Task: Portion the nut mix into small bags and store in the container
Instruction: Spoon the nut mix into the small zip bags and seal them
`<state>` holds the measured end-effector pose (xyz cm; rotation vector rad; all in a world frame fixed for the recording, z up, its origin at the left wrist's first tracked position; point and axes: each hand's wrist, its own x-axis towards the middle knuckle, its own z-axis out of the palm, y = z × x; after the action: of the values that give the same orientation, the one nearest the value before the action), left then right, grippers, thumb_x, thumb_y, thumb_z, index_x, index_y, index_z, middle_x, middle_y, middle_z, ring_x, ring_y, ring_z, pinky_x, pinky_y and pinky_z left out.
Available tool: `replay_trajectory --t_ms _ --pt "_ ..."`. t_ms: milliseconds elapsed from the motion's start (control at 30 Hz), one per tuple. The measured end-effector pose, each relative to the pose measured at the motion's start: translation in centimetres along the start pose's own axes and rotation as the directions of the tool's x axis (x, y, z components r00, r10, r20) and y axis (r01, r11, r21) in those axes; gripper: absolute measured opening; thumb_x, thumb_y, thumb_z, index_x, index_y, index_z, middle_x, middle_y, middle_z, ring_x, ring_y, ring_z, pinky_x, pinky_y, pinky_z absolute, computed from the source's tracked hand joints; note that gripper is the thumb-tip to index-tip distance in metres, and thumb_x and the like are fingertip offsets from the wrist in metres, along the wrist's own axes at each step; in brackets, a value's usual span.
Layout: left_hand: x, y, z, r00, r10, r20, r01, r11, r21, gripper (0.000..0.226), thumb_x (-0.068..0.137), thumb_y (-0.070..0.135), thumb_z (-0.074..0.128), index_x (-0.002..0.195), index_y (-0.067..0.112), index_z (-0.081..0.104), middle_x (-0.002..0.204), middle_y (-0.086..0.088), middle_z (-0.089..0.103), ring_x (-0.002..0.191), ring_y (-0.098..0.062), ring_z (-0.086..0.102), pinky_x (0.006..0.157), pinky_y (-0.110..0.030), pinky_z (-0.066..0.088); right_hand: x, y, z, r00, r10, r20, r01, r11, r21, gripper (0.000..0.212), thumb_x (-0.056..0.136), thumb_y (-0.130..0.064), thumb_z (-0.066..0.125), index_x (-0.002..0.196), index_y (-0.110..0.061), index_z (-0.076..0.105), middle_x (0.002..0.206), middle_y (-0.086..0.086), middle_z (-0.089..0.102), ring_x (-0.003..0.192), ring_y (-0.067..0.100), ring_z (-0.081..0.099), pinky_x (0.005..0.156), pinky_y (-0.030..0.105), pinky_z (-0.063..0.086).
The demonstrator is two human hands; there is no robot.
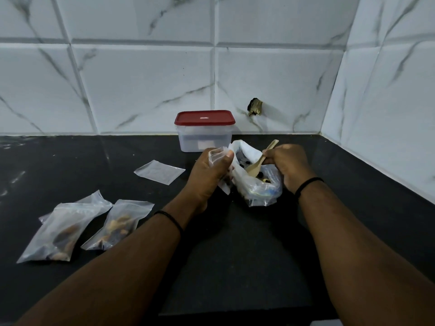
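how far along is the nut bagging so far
Done: two filled bags lie at left. In hand: the left hand holds a small bag open, and the right hand dips a wooden spoon into the nut mix bag. Left: one empty bag, and the container is still lidded.

left hand (pixel 211 170): fingers and thumb curled, pinching a small clear bag (pixel 217 154) | right hand (pixel 288 164): fingers curled round a wooden spoon (pixel 257 162) | both forearms reach forward, converging | dark band on each wrist
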<state>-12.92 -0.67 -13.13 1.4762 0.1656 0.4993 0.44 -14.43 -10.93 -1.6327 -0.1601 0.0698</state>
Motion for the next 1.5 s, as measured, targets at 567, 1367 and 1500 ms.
replay_trajectory --t_ms 567,1367,1500 --pt "0.4 -0.3 0.0 1.0 0.022 -0.01 -0.021 0.995 0.095 0.042 0.091 0.034 0.069 0.128 0.02 0.054 0.129 -0.006 0.061 0.115 -0.019 0.062 0.082 -0.027 0.057 0.0 0.0 0.2 0.993 -0.11 0.05 0.118 0.973 -0.197 0.018 0.076 -0.012 0.079 0.07 -0.004 0.064 0.078 0.017 0.074 0.077 0.033 0.074 0.077 0.048 0.061" --pt "0.0 -0.3 0.6 0.996 0.084 0.007 -0.084 0.989 0.123 0.035 0.088 0.017 0.074 0.118 0.011 0.057 0.101 0.001 0.067 0.073 0.002 0.065 0.058 -0.012 0.049 -6.3 -4.1 2.1 0.81 -0.578 0.098 0.581 0.814 0.005 0.01 0.091 -0.019 0.072 0.095 -0.014 0.064 0.083 0.001 0.074 0.056 -0.006 0.061 0.06 0.01 0.048" --pt "0.0 -0.1 0.6 0.997 0.082 -0.002 -0.081 0.988 0.128 0.035 0.088 0.019 0.073 0.119 0.015 0.056 0.105 0.003 0.065 0.077 -0.002 0.064 0.058 -0.012 0.049 -5.8 -4.0 1.9 0.836 -0.548 0.028 0.544 0.835 0.08 0.01 0.091 -0.018 0.072 0.094 -0.012 0.066 0.078 0.0 0.071 0.055 -0.003 0.062 0.056 0.016 0.049"
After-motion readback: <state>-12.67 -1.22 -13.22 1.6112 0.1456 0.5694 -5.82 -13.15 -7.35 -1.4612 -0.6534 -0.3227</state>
